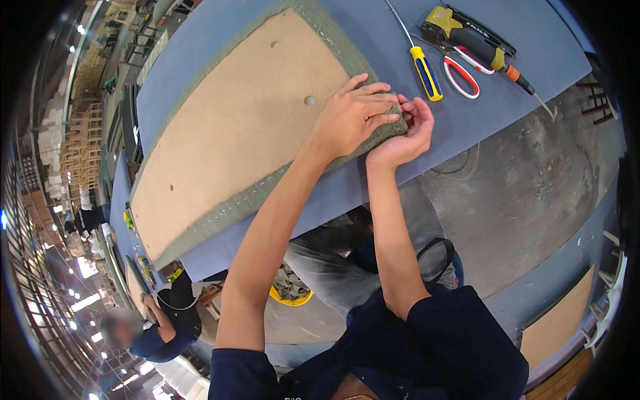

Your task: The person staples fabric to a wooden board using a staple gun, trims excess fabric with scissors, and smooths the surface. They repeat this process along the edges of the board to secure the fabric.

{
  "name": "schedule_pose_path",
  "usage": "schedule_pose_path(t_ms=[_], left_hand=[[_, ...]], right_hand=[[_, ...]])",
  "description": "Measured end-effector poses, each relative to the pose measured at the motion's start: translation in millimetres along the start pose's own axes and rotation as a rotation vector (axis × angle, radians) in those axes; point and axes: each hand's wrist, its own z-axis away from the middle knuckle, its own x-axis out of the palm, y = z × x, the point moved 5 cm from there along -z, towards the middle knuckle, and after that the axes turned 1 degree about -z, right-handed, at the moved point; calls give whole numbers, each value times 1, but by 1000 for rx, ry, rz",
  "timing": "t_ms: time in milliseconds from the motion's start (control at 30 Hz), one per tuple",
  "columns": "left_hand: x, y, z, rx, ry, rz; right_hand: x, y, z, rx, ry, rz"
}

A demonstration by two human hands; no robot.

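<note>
A board panel [247, 113], tan with a few holes and one curved edge, lies on the blue-topped table. Green-grey woven fabric [250, 198] is folded over its rim and fixed with rows of staples. My left hand [352, 121] rests flat on the panel's near right corner, fingers stretched toward the right and thumb on the fabric. Cupped round the outside of that same corner is my right hand [408, 135], its fingers curled against the fabric. The fabric fold between the two hands is partly hidden.
Beyond my hands lie a yellow-and-blue screwdriver [427, 75], scissors [461, 75] with red-and-white handles and a black-and-yellow staple gun [467, 37] on a hose. A yellow-rimmed bucket [291, 300] of scraps stands below the table [520, 73]. Another person [163, 330] works at lower left.
</note>
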Motion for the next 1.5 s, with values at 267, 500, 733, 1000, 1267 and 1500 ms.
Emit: schedule_pose_path(t_ms=[267, 500, 733, 1000, 1267, 1500], left_hand=[[1, 1, 1, 23, -10, -24], [6, 1, 0, 54, 34, -65], [8, 3, 2, 73, 40, -129], [12, 1, 5, 84, 51, -192], [15, 1, 10, 58, 31, -241], [11, 3, 10, 66, 21, -265]], right_hand=[[-6, 0, -15, 44, -128, -202], [-7, 1, -21, -49, -55, -112], [-6, -16, -36, -106, -27, -32], [12, -85, -164, -1119, -457, 929], [63, -55, -237, -1225, -904, 1675], [118, -89, -274, -720, -1324, 1432]])
